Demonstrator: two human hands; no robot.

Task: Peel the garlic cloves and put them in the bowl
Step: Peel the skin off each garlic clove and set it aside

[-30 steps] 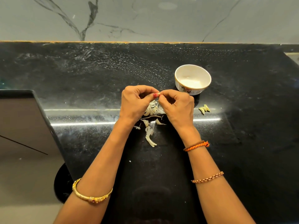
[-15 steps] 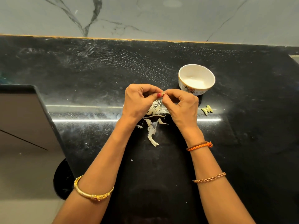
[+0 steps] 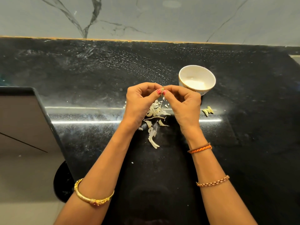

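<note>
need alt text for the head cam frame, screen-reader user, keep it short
Two hands, the left hand and right hand, pinch a small garlic clove between their fingertips above a pile of papery peels on a black counter. A white bowl stands just beyond the right hand, and a few peeled cloves lie on the counter to its right.

From my feed I'm looking down on a black speckled stone countertop (image 3: 97, 75), pretty glossy, with a bright strip of light reflected (image 3: 84, 122) across it around 9 o'clock. Up at 12 o'clock there's a grey marble-look wall (image 3: 162, 18) with dark veins, and a thin orange line (image 3: 113, 40) where it meets the counter. Pale floor (image 3: 24, 184) shows at 8 o'clock.
</note>
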